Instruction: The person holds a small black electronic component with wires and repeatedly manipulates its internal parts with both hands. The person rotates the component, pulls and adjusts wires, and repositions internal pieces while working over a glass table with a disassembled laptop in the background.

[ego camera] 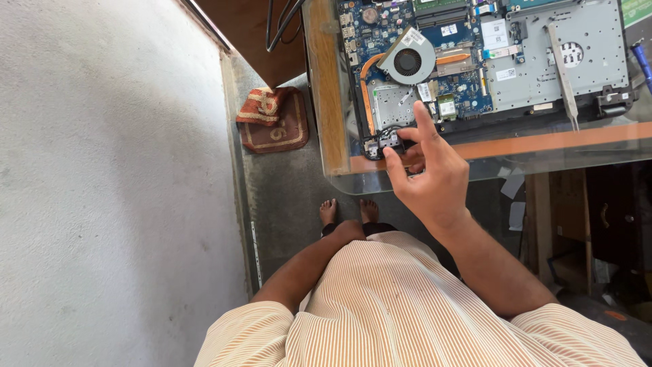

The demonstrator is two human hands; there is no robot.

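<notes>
An opened laptop (543,68) lies on a glass-topped table (339,178), showing its blue circuit board (462,88), a round fan (408,62) and a copper heat pipe (365,88). My right hand (428,177) reaches to the laptop's near left corner. Its thumb and curled fingers pinch a small black part (389,140) there, while the forefinger points up over the board. My left arm (299,272) hangs down in front of my striped shirt. Its hand end is by my thigh, and I cannot make out the fingers.
A long metal pry tool (562,75) rests on the laptop's silver plate, and a blue tool handle (642,61) lies at the right edge. A red patterned mat (275,119) is on the grey floor. My bare feet (328,211) stand under the table. A white wall (102,170) fills the left. Cables (278,27) hang behind.
</notes>
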